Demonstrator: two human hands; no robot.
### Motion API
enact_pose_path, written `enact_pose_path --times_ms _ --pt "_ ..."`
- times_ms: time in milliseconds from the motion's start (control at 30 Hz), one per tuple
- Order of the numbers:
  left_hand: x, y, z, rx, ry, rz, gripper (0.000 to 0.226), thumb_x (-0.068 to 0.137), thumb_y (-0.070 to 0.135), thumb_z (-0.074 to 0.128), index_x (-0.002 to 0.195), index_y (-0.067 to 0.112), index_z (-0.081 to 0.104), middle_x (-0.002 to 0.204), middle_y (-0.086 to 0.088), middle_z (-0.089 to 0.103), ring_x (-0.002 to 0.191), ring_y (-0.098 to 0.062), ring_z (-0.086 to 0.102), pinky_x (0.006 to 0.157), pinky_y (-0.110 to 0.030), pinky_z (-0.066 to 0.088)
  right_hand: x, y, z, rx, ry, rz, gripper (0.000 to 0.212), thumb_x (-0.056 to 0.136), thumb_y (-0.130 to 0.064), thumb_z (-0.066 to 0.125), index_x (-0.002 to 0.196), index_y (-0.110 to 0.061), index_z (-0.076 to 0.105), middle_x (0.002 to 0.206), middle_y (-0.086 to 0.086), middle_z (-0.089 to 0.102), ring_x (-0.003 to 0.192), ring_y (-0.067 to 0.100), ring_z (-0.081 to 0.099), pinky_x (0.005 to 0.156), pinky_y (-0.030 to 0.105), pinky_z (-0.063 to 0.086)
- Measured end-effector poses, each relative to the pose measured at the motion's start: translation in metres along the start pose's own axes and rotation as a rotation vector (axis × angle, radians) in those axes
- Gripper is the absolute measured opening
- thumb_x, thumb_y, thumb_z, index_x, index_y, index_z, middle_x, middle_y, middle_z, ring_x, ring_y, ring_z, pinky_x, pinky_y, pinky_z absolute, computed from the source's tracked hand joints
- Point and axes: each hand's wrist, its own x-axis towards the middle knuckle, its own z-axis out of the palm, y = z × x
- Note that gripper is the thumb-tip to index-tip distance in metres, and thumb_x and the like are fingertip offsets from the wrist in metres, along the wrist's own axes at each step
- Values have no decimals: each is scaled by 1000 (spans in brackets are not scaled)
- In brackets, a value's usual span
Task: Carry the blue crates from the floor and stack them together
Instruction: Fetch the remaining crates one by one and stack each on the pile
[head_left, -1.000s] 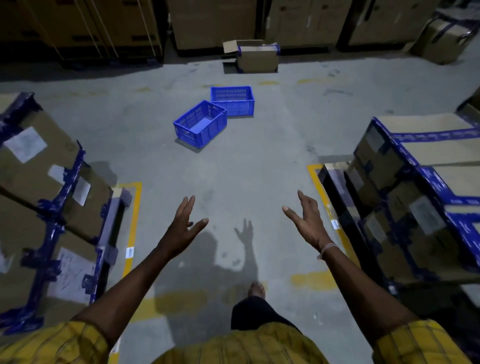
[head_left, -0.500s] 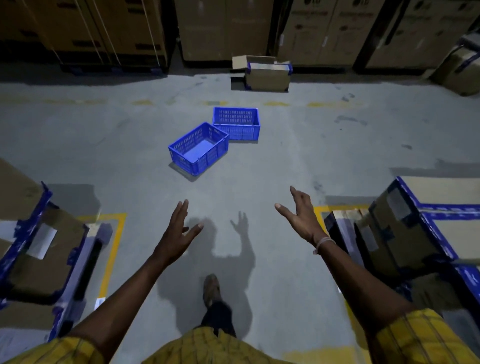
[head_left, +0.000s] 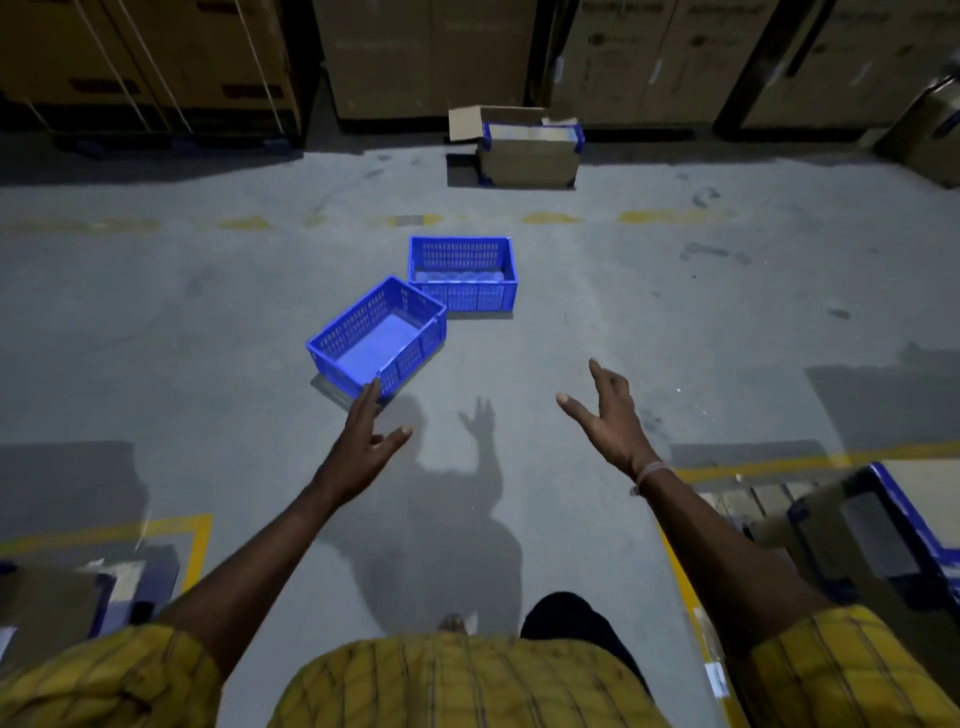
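Two blue slotted crates stand on the grey floor ahead of me, corner to corner. The nearer crate (head_left: 376, 338) is turned at an angle and is empty. The farther crate (head_left: 462, 273) sits square behind it to the right. My left hand (head_left: 363, 441) reaches forward with straight fingers, its fingertips overlapping the near crate's front corner in the view, holding nothing. My right hand (head_left: 605, 415) is stretched out to the right of the crates, fingers spread and empty.
An open cardboard box (head_left: 527, 153) with blue corners lies beyond the crates. Tall cartons (head_left: 426, 57) line the far wall. A pallet with taped boxes (head_left: 862, 535) stands at my right, another stack (head_left: 62, 592) at my lower left. Yellow floor lines mark both bays.
I have walked forward: the crates are closer and lower in view, and the side box stacks have slid back. Both hands stay outstretched and empty.
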Motion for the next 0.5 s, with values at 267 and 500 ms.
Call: enact_pose_path --times_ms 267,500 --pt "165 2 -9 31 -21 -22 91 91 43 70 161 36 12 169 17 7 150 -10 30 110 -42 47 172 -12 0 16 -16 2 87 88 -62 61 158 -27 23 158 2 24 149 21 22 122 41 24" --pt "316 30 6 7 2 -103 90 95 37 68 162 28 10 169 13 8 143 -6 37 96 -15 41 349 -22 -16 40 -47 3 88 87 -64 61 158 -28 23 157 1 24 149 22 23 121 44 25"
